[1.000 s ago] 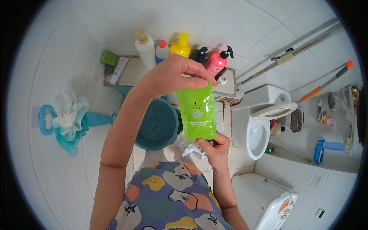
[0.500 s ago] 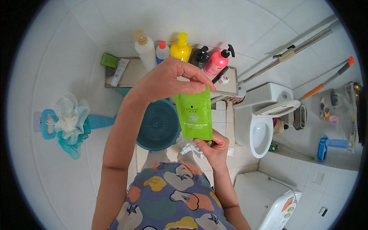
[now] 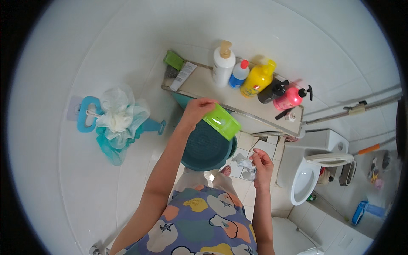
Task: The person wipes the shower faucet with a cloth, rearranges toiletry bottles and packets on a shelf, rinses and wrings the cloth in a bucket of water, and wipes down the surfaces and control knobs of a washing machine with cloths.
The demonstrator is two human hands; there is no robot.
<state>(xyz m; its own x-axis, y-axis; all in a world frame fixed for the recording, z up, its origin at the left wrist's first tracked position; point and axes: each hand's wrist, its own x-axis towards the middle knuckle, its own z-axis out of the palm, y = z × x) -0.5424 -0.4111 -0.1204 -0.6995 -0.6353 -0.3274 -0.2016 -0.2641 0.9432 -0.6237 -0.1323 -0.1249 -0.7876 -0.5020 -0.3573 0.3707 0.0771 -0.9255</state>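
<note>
White-tiled bathroom, shelf upper centre w/ bottles. Left hand grips green pouch, long axis tilted down-right, just below shelf edge. Right hand, lower right of pouch, closed on crumpled wipe.

Green pouch; teal basin; yellow bottle

Left hand grips green pouch — right hand pinches crumpled tissue.

Flat lime-green refill pouch with a pale label held tilted at centre frame, below the shelf; white flattened tube and small green box lying upper centre-left on the shelf.
</note>
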